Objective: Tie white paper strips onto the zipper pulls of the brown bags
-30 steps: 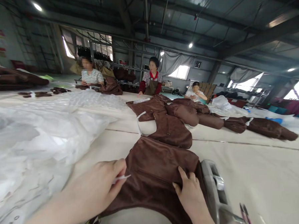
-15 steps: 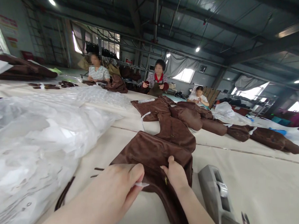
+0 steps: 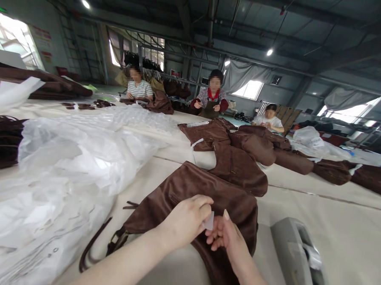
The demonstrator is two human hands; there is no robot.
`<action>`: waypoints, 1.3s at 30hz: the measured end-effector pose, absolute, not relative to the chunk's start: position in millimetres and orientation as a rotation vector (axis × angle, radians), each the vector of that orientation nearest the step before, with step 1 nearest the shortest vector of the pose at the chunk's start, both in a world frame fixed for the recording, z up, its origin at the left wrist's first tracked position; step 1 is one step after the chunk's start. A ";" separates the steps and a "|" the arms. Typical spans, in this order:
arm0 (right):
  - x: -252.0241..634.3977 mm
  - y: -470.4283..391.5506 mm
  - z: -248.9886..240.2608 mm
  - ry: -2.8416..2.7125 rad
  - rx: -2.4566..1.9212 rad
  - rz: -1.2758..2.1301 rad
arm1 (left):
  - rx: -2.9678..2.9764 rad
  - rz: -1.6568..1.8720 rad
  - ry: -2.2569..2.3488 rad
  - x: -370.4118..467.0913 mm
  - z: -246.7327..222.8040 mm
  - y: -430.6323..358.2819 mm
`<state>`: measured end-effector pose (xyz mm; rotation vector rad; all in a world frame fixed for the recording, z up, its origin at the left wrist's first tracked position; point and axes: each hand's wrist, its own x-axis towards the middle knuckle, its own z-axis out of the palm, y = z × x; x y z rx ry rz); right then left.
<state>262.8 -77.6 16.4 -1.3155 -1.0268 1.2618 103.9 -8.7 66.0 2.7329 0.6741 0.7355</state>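
Note:
A brown leather bag (image 3: 188,183) lies on the table under both my hands, its strap (image 3: 214,267) curving toward me. My left hand (image 3: 191,215) is closed above the bag, pinching a small pale, translucent piece (image 3: 209,221) that looks like tape or film. Just right of that piece is my right hand (image 3: 225,236), thumb raised and fingers loosely curled apart, with nothing visible in it. A metal buckle (image 3: 113,237) shows at the bag's left end. To the right of my right hand stands a grey tape dispenser (image 3: 302,259).
Crumpled clear plastic bags (image 3: 71,166) cover the left of the pale table (image 3: 330,209). More brown bags (image 3: 240,164) stretch away behind and to the right. A dark brown bundle (image 3: 2,143) sits at far left. Three people, one in a striped shirt (image 3: 139,88), are across the table.
My left hand has moved right and up with the pale piece, toward my right hand. The right hand has lifted from the bag's surface and turned, fingers now curled. The view has shifted left.

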 end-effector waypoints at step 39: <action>269.8 -79.1 4.9 -1.824 -2.408 0.252 | 1.476 0.176 0.948 129.9 2.2 16.7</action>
